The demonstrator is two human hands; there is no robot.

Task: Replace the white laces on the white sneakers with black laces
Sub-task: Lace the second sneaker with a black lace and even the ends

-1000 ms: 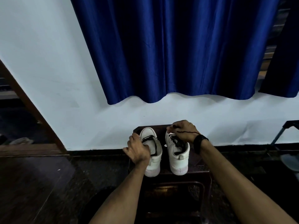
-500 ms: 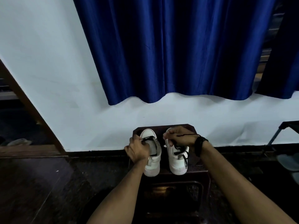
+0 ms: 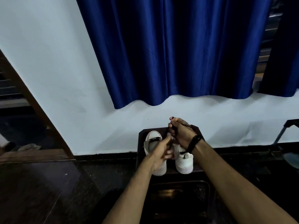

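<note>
Right hand (image 3: 181, 133) pinching black lace (image 3: 168, 129) above right sneaker (image 3: 184, 160); left hand (image 3: 161, 151) blurred, grip unclear. Lace light, limp, slippery: hold near tip. Sneakers light, semi-stiff on counter (image 3: 196, 129).

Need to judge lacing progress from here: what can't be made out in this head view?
- Right sneaker: eyelets and lacing hidden behind the right hand and left hand.
- Black lace: thin, dark; its run below the right hand's grip is lost.
- Left hand: blurred; any grip unclear.
- Left sneaker: heel covered by left wrist.
</note>
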